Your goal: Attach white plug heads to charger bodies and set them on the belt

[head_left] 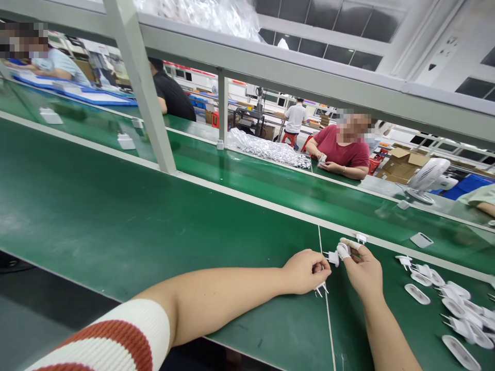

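My left hand (307, 271) is closed, its fingers curled above the green surface. A white two-pin plug (321, 287) pokes out beneath those fingers, pins toward me; its body is partly hidden. My right hand (364, 270), with white coverings on its fingertips, pinches a small white oval plastic part (343, 251). Between the hands is another white two-pin plug (333, 258), its pins pointing left. Just beyond my right fingers, one more white plug (361, 237) stands by the pale rail.
White plugs and oval parts (460, 304) lie scattered at right. A green conveyor belt (247, 172) runs behind the rail, carrying a white adapter (421, 239). A slanted metal post (141, 87) rises at left. Across the belt, a person in red (342, 147) sits near a fan (428, 178).
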A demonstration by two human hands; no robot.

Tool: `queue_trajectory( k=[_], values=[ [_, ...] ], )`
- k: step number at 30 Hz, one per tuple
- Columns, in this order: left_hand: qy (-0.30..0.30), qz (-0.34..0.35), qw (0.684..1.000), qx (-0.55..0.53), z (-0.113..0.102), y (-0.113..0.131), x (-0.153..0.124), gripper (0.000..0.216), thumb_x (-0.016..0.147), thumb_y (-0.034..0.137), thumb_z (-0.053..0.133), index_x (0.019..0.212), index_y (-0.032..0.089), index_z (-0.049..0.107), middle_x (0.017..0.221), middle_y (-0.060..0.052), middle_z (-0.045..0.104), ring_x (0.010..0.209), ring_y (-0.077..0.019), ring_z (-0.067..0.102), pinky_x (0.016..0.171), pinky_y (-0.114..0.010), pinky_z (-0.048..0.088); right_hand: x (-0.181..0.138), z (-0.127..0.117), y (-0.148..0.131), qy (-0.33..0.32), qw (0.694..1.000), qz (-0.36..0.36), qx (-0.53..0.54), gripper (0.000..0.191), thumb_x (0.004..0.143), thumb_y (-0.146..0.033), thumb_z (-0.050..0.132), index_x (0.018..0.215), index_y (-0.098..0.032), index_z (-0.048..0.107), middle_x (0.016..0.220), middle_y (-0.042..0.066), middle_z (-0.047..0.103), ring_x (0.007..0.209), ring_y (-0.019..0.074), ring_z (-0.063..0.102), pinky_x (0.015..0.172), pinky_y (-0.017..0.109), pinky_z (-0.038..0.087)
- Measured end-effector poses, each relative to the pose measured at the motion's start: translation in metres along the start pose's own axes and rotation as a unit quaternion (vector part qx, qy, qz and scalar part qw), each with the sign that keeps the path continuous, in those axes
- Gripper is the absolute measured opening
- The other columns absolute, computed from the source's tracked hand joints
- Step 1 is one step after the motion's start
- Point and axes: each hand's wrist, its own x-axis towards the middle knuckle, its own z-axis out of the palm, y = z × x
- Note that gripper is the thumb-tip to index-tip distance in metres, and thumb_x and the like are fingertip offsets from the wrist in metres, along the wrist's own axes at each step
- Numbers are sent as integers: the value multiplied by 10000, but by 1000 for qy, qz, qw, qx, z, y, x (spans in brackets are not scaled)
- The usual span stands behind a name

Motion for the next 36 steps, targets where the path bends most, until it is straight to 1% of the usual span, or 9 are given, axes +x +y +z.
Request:
queue_trajectory(
  k=[4, 11, 14, 18, 23, 27, 29, 32, 36],
  values=[
    [1, -2, 1000, -3, 1, -1, -2, 90, 908, 205, 665, 823, 208, 693, 676, 18, 634, 770, -174, 568, 825, -307, 469, -4, 2, -5, 0, 1000, -5, 8, 467, 751, -471, 794, 1130, -201, 823, 1073, 124, 824, 955, 289, 779, 913, 465, 650],
    [-9, -8, 1000, -15, 1, -3, -4, 56, 888, 210, 658, 839, 208, 684, 653, 30, 618, 770, -177, 573, 782, -303, 456, -8, 4, -13, 0, 1000, 7, 22, 483, 755, -486, 783, 1125, -178, 819, 1096, 148, 813, 969, 294, 766, 912, 479, 639],
    [-13, -10, 1000, -15, 1, -3, -4, 51, 885, 199, 650, 869, 206, 698, 651, 34, 626, 770, -175, 582, 799, -305, 469, -8, 5, -14, 1, 1000, 8, 25, 484, 740, -496, 795, 1105, -180, 822, 1082, 145, 812, 953, 294, 765, 895, 477, 640],
    [-17, -13, 1000, -14, 0, -3, -3, 107, 871, 159, 623, 897, 204, 715, 652, 36, 637, 775, -177, 598, 830, -313, 486, -8, 4, -14, -1, 1000, 6, 23, 479, 739, -482, 789, 1111, -183, 824, 1076, 138, 808, 933, 288, 760, 887, 471, 640],
    [-30, -12, 999, -20, -2, 1, -4, 136, 838, 143, 640, 902, 204, 744, 692, 22, 682, 813, -184, 634, 837, -300, 500, -7, -1, -11, -1, 1000, 1, -20, 469, 749, -471, 780, 1129, -200, 827, 1068, 120, 797, 867, 258, 737, 822, 420, 631],
    [-43, -9, 999, -21, -2, 1, -4, 93, 825, 172, 679, 836, 201, 767, 762, -5, 745, 873, -199, 661, 879, -310, 507, -8, -1, -14, 9, 999, 2, -36, 464, 742, -520, 773, 1084, -212, 833, 1093, 108, 789, 817, 236, 706, 768, 393, 610],
    [-52, -13, 998, -23, -1, -1, -4, 99, 822, 180, 685, 803, 194, 780, 793, -17, 768, 859, -197, 676, 849, -304, 512, -10, 0, -17, 13, 999, 11, -29, 466, 753, -537, 764, 1081, -213, 832, 1100, 107, 790, 806, 230, 701, 760, 385, 600],
    [-71, -23, 997, -30, 1, -5, -4, 145, 834, 182, 662, 798, 185, 802, 776, -12, 775, 754, -173, 686, 743, -274, 511, -11, 2, -20, 21, 999, 23, -18, 467, 765, -542, 757, 1087, -211, 830, 1086, 104, 793, 817, 231, 707, 770, 379, 589],
    [-75, -23, 997, -29, 2, -5, -4, 145, 837, 185, 670, 805, 182, 810, 740, -2, 760, 677, -150, 658, 690, -260, 488, -9, 1, -18, 2, 1000, 20, -22, 510, 751, -555, 774, 1115, -201, 826, 1066, 108, 788, 821, 232, 708, 764, 374, 583]
  ],
)
